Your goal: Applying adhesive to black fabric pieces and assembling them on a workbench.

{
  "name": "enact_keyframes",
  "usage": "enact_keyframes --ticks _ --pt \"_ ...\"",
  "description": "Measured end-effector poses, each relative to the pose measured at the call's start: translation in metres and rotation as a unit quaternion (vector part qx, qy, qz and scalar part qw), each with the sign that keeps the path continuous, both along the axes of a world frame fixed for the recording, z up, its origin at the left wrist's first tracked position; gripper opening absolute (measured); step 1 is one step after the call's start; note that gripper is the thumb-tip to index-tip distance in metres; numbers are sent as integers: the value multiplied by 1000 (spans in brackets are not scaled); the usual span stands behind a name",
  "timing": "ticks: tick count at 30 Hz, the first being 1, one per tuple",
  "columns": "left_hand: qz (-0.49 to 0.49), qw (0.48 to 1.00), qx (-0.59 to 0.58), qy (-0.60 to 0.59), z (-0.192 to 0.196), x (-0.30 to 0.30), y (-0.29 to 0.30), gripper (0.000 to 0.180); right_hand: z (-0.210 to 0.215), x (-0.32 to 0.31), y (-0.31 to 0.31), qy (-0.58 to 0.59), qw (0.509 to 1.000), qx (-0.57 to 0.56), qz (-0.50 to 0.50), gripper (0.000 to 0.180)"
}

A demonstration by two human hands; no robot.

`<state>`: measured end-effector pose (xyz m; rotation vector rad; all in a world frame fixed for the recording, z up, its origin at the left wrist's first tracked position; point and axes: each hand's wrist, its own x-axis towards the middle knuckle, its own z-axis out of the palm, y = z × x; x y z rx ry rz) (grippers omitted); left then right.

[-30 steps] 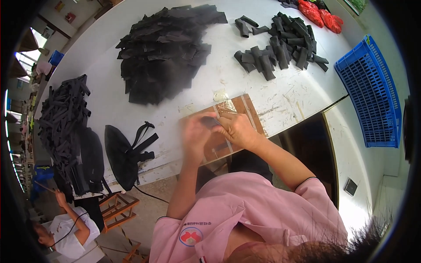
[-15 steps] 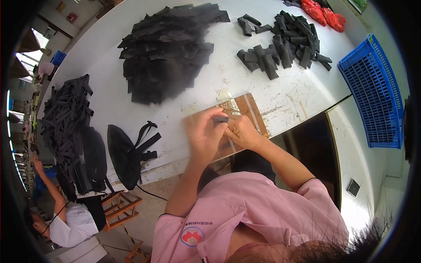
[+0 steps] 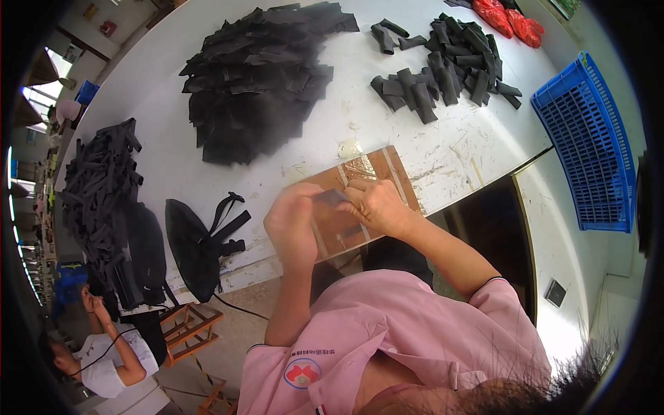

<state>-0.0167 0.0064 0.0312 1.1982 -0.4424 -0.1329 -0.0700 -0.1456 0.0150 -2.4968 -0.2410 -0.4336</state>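
Note:
A small dark grey fabric piece (image 3: 332, 198) spans the gap between my two hands, above a brown wooden board (image 3: 391, 166) at the table's edge. My right hand (image 3: 379, 207) is closed, pinching the piece's right end between thumb and fingers. My left hand (image 3: 292, 220) is raised at the board's left side, at the piece's other end. Motion smears its fingers, so its grip does not show clearly. The board carries pale tape strips and a shiny clear patch. Left of it lies a black fabric item with straps (image 3: 194, 245).
A large heap of flat black pieces (image 3: 256, 90) covers the far middle. Rolled black pieces (image 3: 449, 69) are piled far right, near red plastic bags (image 3: 494, 17) and a blue crate (image 3: 588, 145). Black strips (image 3: 100, 187) lie at left. A co-worker (image 3: 114, 356) sits beyond, near a wooden stool (image 3: 190, 339).
My left hand has moved left, away from my right hand, and the rolled piece between them now shows as a flatter stretch. The co-worker's arm has come down.

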Motion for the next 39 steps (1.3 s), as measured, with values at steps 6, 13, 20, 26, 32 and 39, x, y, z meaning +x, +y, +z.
enact_keyframes --ticks 6,13,20,26,32,39 --pt "-65 983 164 -42 26 9 -8 15 9 -3 -1 30 999 6 -12 28" --pt "-75 985 147 -45 17 8 -3 14 -12 -4 8 -14 997 68 -23 27" --pt "51 971 91 214 -38 47 -1 23 55 22 -32 47 915 387 103 27" --pt "275 907 88 307 -104 142 -8 47 -4 55 -75 72 902 405 -129 46" --pt "322 828 156 431 -91 192 -9 59 -92 2 -39 73 958 191 -203 21" --pt "392 859 145 297 -118 218 8 30 -97 5 -35 26 980 54 -190 11"
